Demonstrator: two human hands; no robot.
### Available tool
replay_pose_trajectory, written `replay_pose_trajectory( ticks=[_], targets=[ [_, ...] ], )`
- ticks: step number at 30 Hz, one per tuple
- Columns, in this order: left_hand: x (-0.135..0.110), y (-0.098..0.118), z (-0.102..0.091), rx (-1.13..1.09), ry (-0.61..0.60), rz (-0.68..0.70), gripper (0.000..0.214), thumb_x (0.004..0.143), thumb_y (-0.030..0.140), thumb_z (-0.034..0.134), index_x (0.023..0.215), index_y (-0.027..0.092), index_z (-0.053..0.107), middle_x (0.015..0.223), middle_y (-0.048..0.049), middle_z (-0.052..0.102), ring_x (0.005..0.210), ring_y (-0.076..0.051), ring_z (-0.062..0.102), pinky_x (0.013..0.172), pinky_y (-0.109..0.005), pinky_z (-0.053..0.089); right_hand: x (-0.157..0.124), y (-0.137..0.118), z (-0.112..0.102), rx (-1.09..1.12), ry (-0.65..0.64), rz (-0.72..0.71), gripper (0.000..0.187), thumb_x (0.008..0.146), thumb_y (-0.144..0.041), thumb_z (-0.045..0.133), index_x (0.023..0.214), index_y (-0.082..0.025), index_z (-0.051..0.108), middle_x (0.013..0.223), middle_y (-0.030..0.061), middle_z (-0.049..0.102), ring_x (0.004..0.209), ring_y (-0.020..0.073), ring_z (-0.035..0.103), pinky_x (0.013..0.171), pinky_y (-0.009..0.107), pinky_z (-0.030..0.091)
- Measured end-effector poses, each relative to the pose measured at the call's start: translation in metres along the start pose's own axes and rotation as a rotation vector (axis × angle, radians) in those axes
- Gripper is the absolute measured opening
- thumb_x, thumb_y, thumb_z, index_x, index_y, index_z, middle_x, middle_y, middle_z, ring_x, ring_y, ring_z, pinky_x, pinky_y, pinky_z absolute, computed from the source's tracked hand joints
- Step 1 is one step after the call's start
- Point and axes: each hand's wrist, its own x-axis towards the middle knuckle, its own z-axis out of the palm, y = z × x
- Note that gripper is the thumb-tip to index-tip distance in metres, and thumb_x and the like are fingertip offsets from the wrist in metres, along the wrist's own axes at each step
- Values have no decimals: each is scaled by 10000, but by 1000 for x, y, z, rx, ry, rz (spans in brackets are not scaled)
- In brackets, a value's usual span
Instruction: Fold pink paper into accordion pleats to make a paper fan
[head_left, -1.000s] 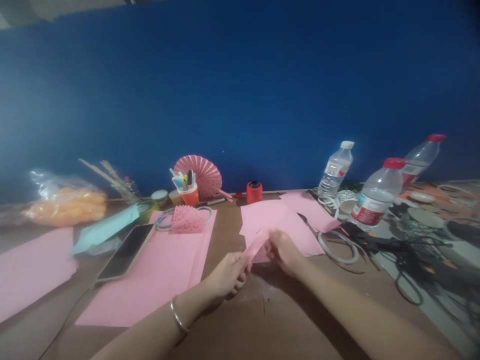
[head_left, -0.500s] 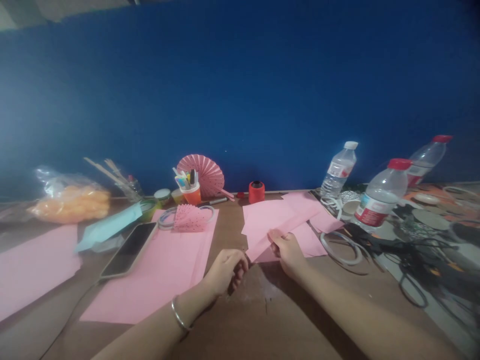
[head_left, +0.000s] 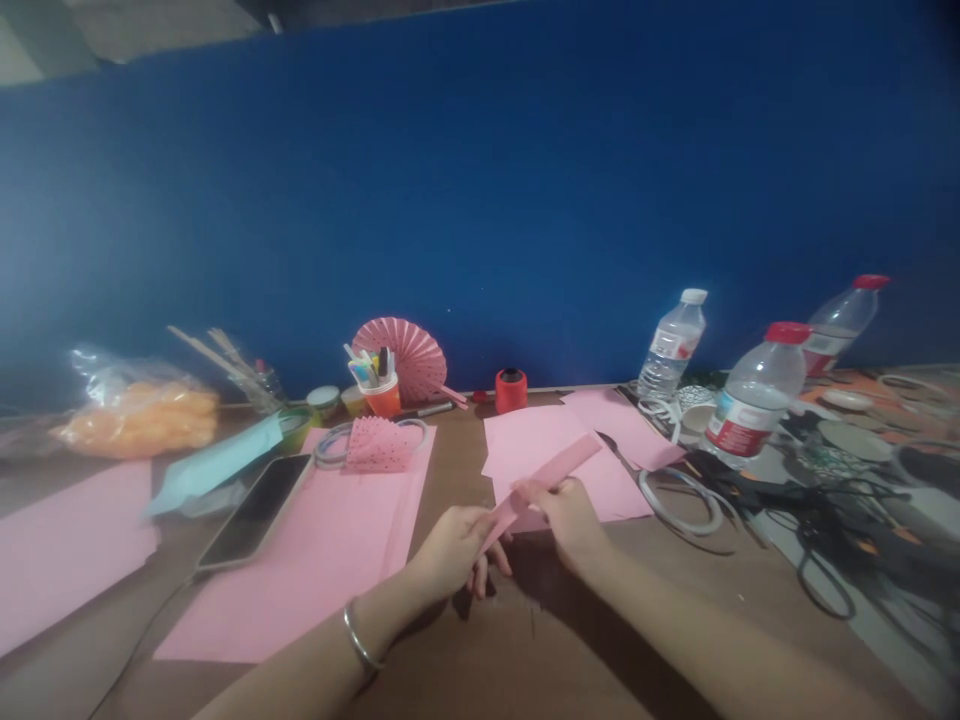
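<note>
A folded pink paper strip (head_left: 551, 475) is held between both hands above the brown table (head_left: 517, 640). My left hand (head_left: 454, 545), with a silver bangle on its wrist, pinches the strip's lower left end. My right hand (head_left: 566, 510) pinches the strip near its middle, and the strip's upper end sticks out up and to the right. Behind the hands, several loose pink sheets (head_left: 525, 440) lie flat on the table.
A large pink sheet (head_left: 315, 560) and a phone (head_left: 255, 510) lie to the left. A pink paper fan (head_left: 412, 355), a pen cup (head_left: 379, 385) and a red spool (head_left: 510, 390) stand at the back. Water bottles (head_left: 750, 405), white rings (head_left: 682, 500) and tangled cables (head_left: 832, 520) crowd the right.
The broad pink sheet seen half a second ago is now a narrow folded strip. Both hands have lifted slightly and moved closer together on it.
</note>
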Motion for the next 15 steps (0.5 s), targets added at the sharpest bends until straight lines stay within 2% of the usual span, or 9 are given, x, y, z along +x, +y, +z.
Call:
replay_pose_trajectory(
  ticks=[6,9,12,15],
  targets=[
    [3,-9,-6,88,16,4,401,823,469,315,781,125,517,599,-43,624,283,-61,424,276,-163,274,30,-8,-29,91,122,-44,262,574,-349,705,672,-109,674,453,-31,475,423,74,321,419,228,245],
    [1,-8,-6,153,47,-3,407,823,493,304,773,146,512,520,14,533,280,-59,354,276,-172,240,44,-6,-40,96,154,-126,272,568,-383,705,649,-127,661,443,-41,460,395,57,242,397,230,169],
    [0,-7,-6,246,93,43,422,825,517,309,722,157,504,477,60,384,346,-56,295,334,-179,211,55,-1,-48,127,153,-166,294,533,-408,725,569,-137,615,451,-37,468,387,50,239,389,230,148],
    [-1,-4,-11,423,138,126,432,853,492,268,711,163,508,543,36,424,458,-82,360,427,-200,268,63,-1,-58,163,188,-179,332,545,-445,711,551,-145,568,461,-46,446,382,47,253,380,221,149]
  ],
)
